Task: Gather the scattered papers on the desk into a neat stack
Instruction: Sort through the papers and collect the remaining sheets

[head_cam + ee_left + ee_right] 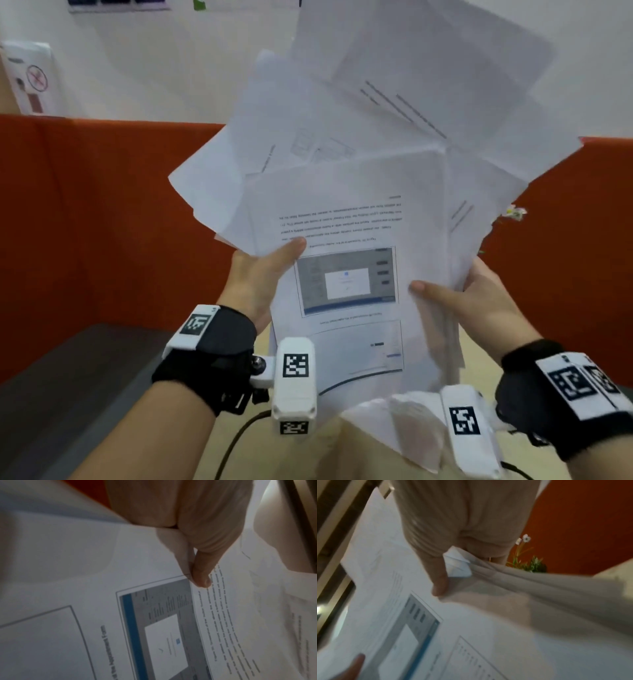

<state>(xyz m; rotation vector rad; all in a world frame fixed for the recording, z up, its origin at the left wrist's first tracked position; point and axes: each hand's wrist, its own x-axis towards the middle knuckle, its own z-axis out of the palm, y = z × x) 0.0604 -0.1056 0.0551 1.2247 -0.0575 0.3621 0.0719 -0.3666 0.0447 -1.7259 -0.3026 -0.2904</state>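
Observation:
Several white printed papers [359,205] are lifted upright off the desk, fanned out unevenly at the top. The front sheet [154,628] carries upside-down text and a screenshot picture. My left hand [263,270] grips the bundle's left edge, thumb on the front sheet and fingers hidden behind. My right hand [459,294] grips the right edge the same way, thumb [439,585] pressed on the front page. The lower edges of the sheets [404,421] are blurred, close above the desk.
An orange partition [102,222] stands behind the desk, with a white wall above it. The light wooden desk top [342,455] shows below the papers, with a black cable [236,442] on it. A small plant with white flowers [527,558] sits at the right.

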